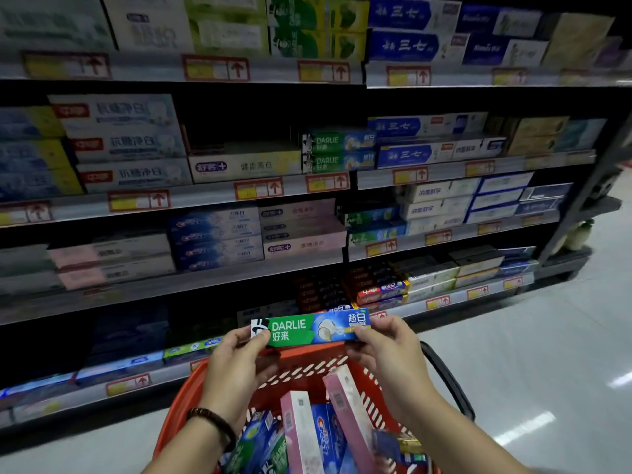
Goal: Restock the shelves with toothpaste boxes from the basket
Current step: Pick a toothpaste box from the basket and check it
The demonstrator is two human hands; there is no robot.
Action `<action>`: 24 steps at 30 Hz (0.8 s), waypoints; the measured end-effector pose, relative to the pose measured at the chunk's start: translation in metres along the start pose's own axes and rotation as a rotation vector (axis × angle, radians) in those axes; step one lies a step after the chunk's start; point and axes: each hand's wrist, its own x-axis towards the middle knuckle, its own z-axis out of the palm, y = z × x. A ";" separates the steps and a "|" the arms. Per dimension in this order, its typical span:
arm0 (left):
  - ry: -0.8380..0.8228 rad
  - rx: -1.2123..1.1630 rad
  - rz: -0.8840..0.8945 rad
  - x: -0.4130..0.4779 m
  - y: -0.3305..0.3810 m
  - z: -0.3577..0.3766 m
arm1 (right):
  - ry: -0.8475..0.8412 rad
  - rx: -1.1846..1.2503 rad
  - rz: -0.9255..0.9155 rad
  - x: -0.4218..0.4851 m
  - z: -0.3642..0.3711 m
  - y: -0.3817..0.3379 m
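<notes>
A green and blue Darlie toothpaste box (309, 328) is held level above the orange basket (191, 388). My left hand (239, 364) pinches its left end and my right hand (386, 350) pinches its right end. In the basket stand several more boxes: two pink ones (301, 432), a blue Crest box (326, 436) and green and blue ones at the lower left. Two matching Darlie boxes (338, 152) are stacked on the second shelf, with a dark gap to their left above a white box.
Shelves of toothpaste boxes fill the view ahead, with red and yellow price tags (258, 189) along each shelf edge. The basket's black handle (448, 374) hangs at its right. Shiny grey floor (530, 371) stretches to the right past the shelf end.
</notes>
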 end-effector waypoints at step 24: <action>-0.108 0.281 0.282 0.031 0.024 0.024 | 0.262 -0.081 -0.105 0.036 0.002 -0.031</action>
